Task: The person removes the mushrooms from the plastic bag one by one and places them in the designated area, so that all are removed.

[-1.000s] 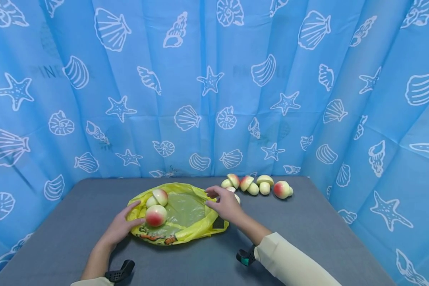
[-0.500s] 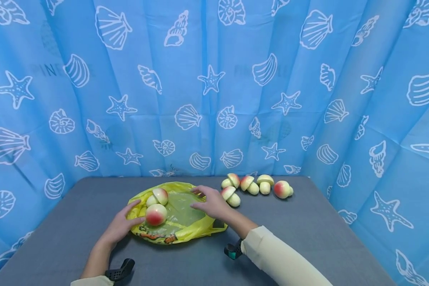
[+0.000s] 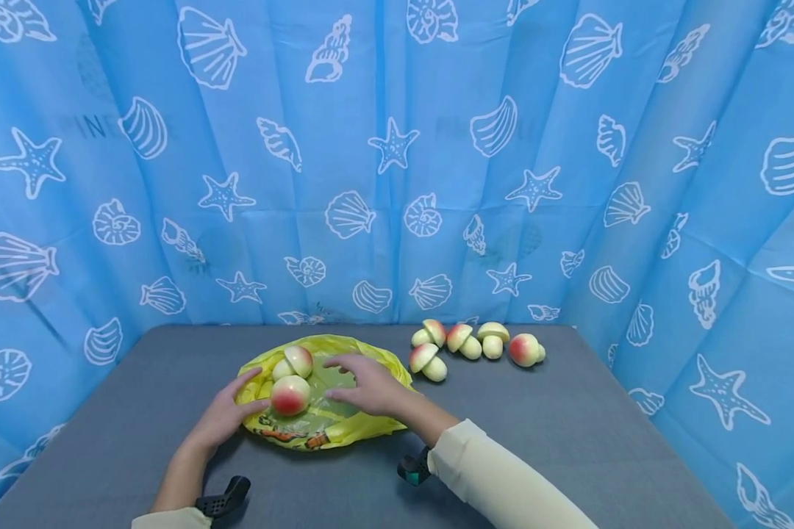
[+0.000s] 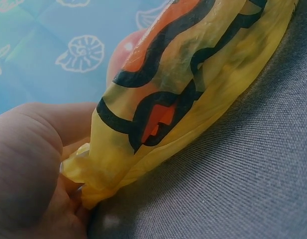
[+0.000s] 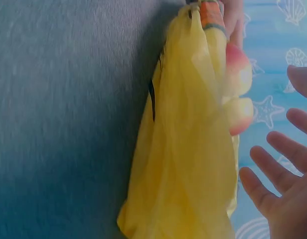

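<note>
A yellow plastic bag (image 3: pixel 344 433) lies spread open on the table. In it sit two cream toy mushrooms with red-blushed caps, the nearer one (image 3: pixel 290 397) in front of the farther one (image 3: pixel 298 361). My left hand (image 3: pixel 225 413) holds the bag's left edge, and the left wrist view shows the bag film (image 4: pixel 86 174) bunched between thumb and fingers. Over the bag's right half hovers my right hand (image 3: pixel 370 386), fingers spread and holding nothing. The right wrist view also shows those spread fingers (image 5: pixel 280 164) beside the bag's side (image 5: pixel 193 134).
Several more toy mushrooms stand or lie at the back right, among them a near one (image 3: pixel 428 362) and a rightmost one (image 3: pixel 526 350). A blue shell-patterned curtain (image 3: pixel 397 162) hangs behind the grey table (image 3: pixel 536 441).
My right hand has moved left, from the bag's right rim to over its middle, uncovering the mushroom beside the bag. My left hand stays at the bag's left edge.
</note>
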Demonstrator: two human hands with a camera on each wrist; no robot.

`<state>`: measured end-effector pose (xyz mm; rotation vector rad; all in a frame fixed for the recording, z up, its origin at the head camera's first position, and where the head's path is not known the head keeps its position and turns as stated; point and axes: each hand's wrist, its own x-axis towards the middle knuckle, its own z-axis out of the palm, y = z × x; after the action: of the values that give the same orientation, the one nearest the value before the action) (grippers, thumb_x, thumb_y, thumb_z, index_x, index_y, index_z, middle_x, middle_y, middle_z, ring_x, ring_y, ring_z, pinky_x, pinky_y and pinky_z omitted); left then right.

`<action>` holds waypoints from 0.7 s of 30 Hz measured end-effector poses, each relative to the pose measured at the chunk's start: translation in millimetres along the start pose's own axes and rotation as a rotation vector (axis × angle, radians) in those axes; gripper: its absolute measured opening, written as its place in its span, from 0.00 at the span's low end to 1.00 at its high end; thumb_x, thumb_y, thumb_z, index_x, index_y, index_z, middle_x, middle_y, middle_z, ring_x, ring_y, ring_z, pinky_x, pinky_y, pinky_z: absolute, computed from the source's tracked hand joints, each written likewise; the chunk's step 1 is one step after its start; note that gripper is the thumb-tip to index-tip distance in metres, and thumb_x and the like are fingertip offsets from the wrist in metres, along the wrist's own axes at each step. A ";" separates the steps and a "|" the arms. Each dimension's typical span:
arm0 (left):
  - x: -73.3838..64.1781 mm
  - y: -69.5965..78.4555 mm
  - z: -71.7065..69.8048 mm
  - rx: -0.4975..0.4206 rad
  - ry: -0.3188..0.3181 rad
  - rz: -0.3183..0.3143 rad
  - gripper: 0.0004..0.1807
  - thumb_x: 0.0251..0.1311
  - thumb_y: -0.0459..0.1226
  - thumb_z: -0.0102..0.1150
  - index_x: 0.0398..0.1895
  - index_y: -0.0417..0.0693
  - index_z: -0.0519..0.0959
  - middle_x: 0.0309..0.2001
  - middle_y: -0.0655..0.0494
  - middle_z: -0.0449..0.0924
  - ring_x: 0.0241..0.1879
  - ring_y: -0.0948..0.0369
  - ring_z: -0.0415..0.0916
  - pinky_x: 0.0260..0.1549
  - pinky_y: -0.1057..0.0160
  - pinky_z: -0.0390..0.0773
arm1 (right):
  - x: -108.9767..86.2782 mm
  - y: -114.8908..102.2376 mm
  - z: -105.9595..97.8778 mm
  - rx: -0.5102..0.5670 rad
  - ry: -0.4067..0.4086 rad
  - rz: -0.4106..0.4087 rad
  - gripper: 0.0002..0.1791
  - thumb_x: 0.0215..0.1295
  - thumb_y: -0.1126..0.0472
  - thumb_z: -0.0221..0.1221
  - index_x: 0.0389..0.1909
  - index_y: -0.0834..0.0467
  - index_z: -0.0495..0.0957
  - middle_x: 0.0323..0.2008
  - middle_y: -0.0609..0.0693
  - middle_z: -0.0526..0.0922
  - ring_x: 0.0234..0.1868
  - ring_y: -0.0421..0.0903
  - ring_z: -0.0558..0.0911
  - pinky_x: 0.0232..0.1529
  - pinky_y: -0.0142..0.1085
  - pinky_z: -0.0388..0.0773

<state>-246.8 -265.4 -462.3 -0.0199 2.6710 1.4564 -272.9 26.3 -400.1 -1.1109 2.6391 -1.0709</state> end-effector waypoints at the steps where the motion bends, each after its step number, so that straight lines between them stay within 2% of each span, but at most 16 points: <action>1: -0.2 -0.4 -0.1 -0.002 0.000 0.000 0.46 0.61 0.54 0.61 0.76 0.47 0.53 0.73 0.31 0.44 0.68 0.35 0.47 0.61 0.30 0.50 | 0.9 -1.4 2.0 0.000 -0.006 -0.002 0.27 0.65 0.50 0.62 0.64 0.51 0.72 0.61 0.45 0.75 0.59 0.52 0.75 0.54 0.38 0.74; 6: -1.8 -1.5 -0.5 -0.009 0.000 -0.001 0.46 0.61 0.54 0.61 0.76 0.47 0.52 0.73 0.30 0.44 0.68 0.35 0.47 0.60 0.30 0.51 | 7.3 -4.7 13.0 -0.040 -0.018 -0.051 0.28 0.65 0.51 0.62 0.64 0.55 0.72 0.62 0.47 0.74 0.58 0.49 0.75 0.56 0.37 0.72; 10: -2.9 -1.8 -0.4 -0.013 0.000 -0.006 0.45 0.61 0.53 0.61 0.76 0.46 0.53 0.73 0.30 0.44 0.68 0.35 0.46 0.61 0.30 0.50 | 12.2 -5.8 20.4 -0.089 -0.013 -0.079 0.29 0.66 0.51 0.62 0.65 0.55 0.71 0.63 0.47 0.73 0.63 0.45 0.71 0.61 0.38 0.68; 14: -1.3 -1.4 0.1 -0.014 0.001 0.005 0.45 0.61 0.53 0.62 0.76 0.47 0.54 0.73 0.31 0.44 0.69 0.35 0.45 0.61 0.30 0.49 | 16.8 -9.5 25.1 -0.115 -0.026 -0.057 0.31 0.66 0.47 0.61 0.68 0.51 0.69 0.66 0.44 0.71 0.67 0.43 0.66 0.66 0.40 0.62; 21: 0.0 -0.7 -1.0 -0.005 -0.005 0.018 0.44 0.61 0.53 0.61 0.75 0.47 0.54 0.73 0.32 0.45 0.69 0.35 0.45 0.61 0.29 0.48 | 28.9 -19.7 36.8 -0.155 -0.028 -0.021 0.32 0.66 0.46 0.61 0.69 0.49 0.68 0.66 0.43 0.70 0.68 0.44 0.65 0.66 0.42 0.63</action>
<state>-246.8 -266.7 -462.4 0.0070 2.6703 1.4669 -270.3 -23.4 -410.1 -1.1751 2.7335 -0.8591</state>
